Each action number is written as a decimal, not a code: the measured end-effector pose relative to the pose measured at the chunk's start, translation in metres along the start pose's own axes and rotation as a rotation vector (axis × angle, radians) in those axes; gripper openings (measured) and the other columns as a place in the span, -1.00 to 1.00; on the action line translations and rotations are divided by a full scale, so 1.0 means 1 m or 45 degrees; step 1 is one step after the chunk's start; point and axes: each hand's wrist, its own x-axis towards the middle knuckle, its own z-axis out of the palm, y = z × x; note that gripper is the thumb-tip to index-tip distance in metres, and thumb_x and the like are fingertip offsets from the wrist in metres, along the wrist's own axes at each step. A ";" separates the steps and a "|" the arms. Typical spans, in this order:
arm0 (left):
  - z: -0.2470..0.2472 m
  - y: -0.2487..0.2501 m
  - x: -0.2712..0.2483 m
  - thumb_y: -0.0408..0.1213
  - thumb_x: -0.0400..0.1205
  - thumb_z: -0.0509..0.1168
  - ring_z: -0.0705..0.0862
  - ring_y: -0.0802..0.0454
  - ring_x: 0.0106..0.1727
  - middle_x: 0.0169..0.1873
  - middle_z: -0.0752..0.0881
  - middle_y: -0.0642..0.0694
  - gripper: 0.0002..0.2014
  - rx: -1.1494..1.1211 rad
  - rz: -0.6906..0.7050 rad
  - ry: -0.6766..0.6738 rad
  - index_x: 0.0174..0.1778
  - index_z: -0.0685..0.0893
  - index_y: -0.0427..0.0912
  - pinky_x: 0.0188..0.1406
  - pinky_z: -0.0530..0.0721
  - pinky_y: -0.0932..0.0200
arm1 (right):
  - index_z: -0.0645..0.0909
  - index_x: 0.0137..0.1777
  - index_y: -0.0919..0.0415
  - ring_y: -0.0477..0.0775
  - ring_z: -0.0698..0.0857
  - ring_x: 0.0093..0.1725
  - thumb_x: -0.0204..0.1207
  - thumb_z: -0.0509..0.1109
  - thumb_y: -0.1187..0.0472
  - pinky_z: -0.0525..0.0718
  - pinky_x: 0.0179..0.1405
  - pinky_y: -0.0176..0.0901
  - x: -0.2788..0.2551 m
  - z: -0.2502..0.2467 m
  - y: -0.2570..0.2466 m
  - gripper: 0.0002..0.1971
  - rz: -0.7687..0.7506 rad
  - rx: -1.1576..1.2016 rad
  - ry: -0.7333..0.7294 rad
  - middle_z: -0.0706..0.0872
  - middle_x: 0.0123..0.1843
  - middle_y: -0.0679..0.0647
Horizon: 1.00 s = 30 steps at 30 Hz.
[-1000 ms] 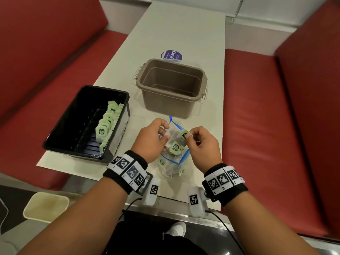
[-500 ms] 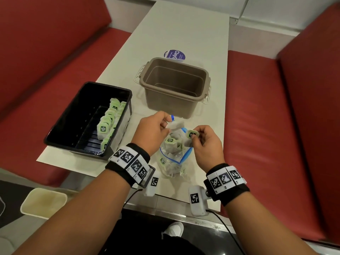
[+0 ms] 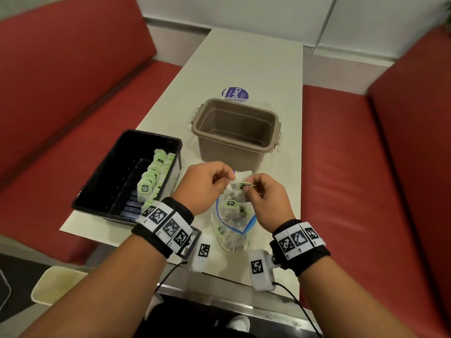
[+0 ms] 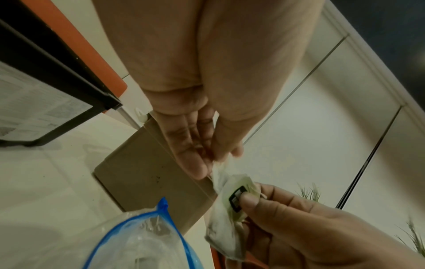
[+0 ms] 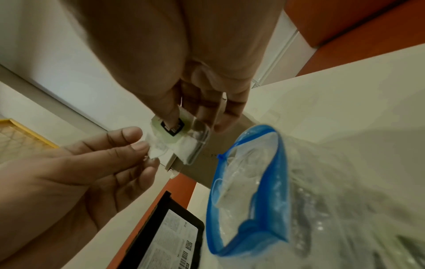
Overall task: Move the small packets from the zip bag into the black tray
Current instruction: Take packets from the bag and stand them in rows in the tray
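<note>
A clear zip bag [image 3: 233,223] with a blue rim lies open on the table near its front edge, with several small packets [image 3: 230,203] inside. Above its mouth, both hands hold one small packet [image 3: 240,182] with a green label. My left hand [image 3: 207,185] pinches its white corner [image 5: 156,149]. My right hand [image 3: 264,196] pinches the green label [image 4: 239,198] between thumb and fingers. The black tray [image 3: 102,181] stands to the left, with a row of packets [image 3: 152,176] along its right wall. The bag's rim [image 5: 271,182] gapes below the hands.
A brown plastic tub [image 3: 235,132] stands empty just behind the hands. A round blue sticker [image 3: 235,93] lies behind the tub. Red bench seats [image 3: 366,167] flank the narrow table [image 3: 244,64]. A pale bin [image 3: 56,284] sits on the floor at lower left.
Both hands have risen a little above the bag and come closer together. The packet held by the right hand is now also pinched by the left.
</note>
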 end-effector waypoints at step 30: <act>-0.179 -0.079 0.045 -0.21 0.48 0.51 0.76 0.00 -0.10 -0.13 0.81 0.02 -0.87 1.220 -0.376 -0.759 -0.06 0.85 -0.03 -0.01 0.78 0.04 | 0.62 -0.16 0.01 -0.04 0.75 -0.16 0.55 0.42 0.26 0.75 -0.04 0.02 0.048 0.141 -0.086 -0.88 -0.063 -0.152 -0.204 0.76 -0.22 -0.06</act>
